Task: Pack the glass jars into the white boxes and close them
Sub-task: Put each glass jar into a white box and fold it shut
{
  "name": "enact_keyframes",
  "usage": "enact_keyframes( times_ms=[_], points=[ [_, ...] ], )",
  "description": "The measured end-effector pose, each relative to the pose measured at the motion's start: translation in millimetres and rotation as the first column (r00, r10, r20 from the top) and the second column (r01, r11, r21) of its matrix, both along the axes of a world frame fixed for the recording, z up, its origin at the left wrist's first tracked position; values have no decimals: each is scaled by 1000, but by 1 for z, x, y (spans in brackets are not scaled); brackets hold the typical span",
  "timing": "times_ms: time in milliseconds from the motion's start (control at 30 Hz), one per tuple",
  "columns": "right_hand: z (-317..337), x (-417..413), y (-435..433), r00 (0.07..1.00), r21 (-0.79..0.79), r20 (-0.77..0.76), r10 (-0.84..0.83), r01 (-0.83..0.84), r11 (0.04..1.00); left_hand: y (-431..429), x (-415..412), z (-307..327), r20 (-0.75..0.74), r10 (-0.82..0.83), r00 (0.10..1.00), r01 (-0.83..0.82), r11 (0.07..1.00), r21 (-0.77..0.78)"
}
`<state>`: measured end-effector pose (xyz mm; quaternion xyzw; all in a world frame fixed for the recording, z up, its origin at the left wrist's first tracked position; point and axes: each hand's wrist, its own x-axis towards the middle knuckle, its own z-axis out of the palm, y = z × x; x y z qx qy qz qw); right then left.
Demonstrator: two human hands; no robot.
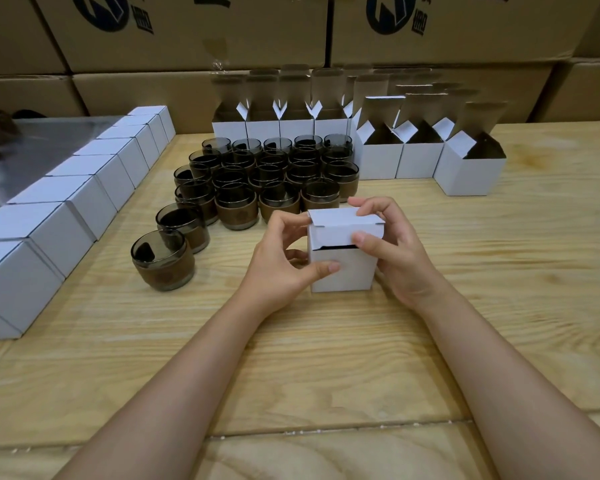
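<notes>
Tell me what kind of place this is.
Most likely a warehouse packing station: stacked brown shipping cartons line the back, a row of closed white boxes runs along the left, and many glass jars wait on the wooden table.

Both hands are on one white box (343, 268) standing on the wooden table (326, 368). The left hand (284, 258) grips its left side, thumb on the front; the right hand (392, 247) pinches the lid flap (343, 230), not quite tucked. Smoky glass jars (267, 178) cluster behind, open boxes (420, 161) beyond, closed boxes (70, 206) lined along the left.
</notes>
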<state>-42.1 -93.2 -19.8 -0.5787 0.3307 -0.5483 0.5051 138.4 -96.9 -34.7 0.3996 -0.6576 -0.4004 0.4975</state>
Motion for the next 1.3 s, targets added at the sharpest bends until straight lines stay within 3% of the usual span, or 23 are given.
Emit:
enact_keyframes(
  times_ms=[533,733,900,1167,1233,1300],
  points=[
    [-6,-8,-6,997,-38,-76,-1,-2,999,0,0,0,-12,-2,1000,2,1000,-13],
    [-5,-9,-10,998,92,62,16,-22,995,5,-1,4,42,-74,996,78,993,-87],
    [-6,-10,-11,999,106,24,40,-42,994,3,-5,7,-78,-29,997,32,999,42],
    [-7,-13,-12,998,89,15,62,-63,994,8,-14,17,-174,-15,985,34,994,106],
    [-8,-13,-12,998,91,34,54,-56,994,14,-16,20,-43,112,993,-112,994,-12],
    [-9,-11,-12,998,80,40,39,-42,996,21,-16,18,225,336,915,-230,890,-395]
  ],
)
